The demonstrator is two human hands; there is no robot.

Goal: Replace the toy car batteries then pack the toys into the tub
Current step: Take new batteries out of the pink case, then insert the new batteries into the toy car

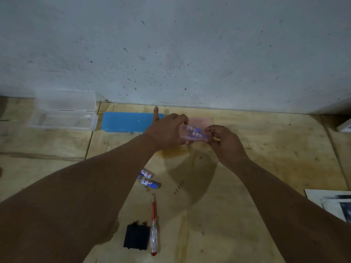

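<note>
Between the two hands, above the plywood floor point(237, 215), sat a blurred pinkish toy car point(197, 130) with three blue-and-white batteries point(195, 133) lying side by side in its open belly. The left hand point(167, 131) gripped the car's left end, fingers curled round it and the index finger sticking straight out toward the wall point(171, 44). The right hand point(224, 141) pinched the car's right end with bent fingertips. The car's shape was too smeared to make out further.

Below the left hand, nearer the person, lay two loose batteries point(148, 179), cylindrical with the same blue-and-white wrap, close together and angled alike. Just right of them, a short row of tiny dark screws point(179, 187) rested on the wood. Further toward the person lay a slim screwdriver point(153, 224) with a red shaft and clear plastic handle, pointing away from the person, and just left of its handle a flat black rectangular cover point(136, 237) with two small tabs on its far edge.

Beyond the left hand, a smooth blue rectangular lid point(125, 122) lay flat, partly hidden by that hand. Left of it stood a clear plastic tub point(63, 119), long and shallow, with its hinged clear top leaning against the rough, speckled grey wall. Far right of the right arm, pale printed sheets point(332, 202) lay at the frame's edge.
</note>
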